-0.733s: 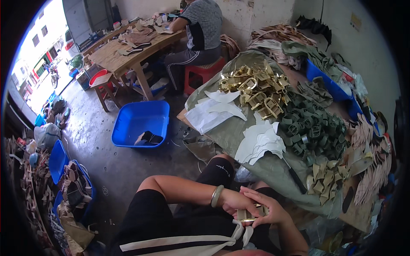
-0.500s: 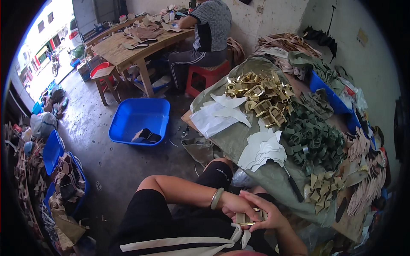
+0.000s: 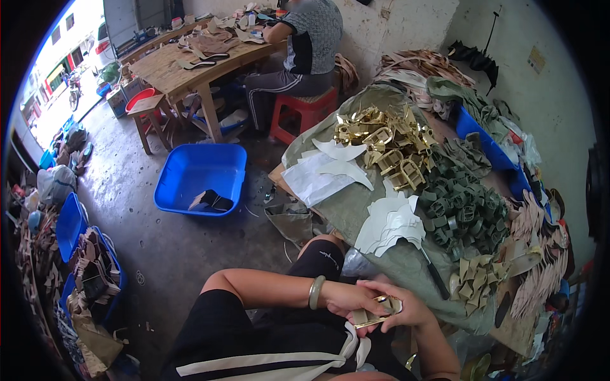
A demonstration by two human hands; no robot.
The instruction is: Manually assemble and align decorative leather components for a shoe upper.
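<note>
— What have the hands got?

— I see both over the lap. The left hand (image 3: pixel 343 298) and right hand (image 3: pixel 403 308) meet on a small gold strap piece (image 3: pixel 375 314), fingers curled and pinching it from either side, probably to steady it close to the body.

— Fingertips clear?

— Not quite; they overlap, so I can't tell which fingers press it.

— And around them?

— On the table (image 3: pixel 330 209) just ahead lie white cut shapes (image 3: pixel 391 222), a gold strap pile (image 3: pixel 384 140) and green loops (image 3: pixel 467 203), sorted by colour within reach. A blue tub (image 3: pixel 200 178) sits on the floor to the left.
</note>
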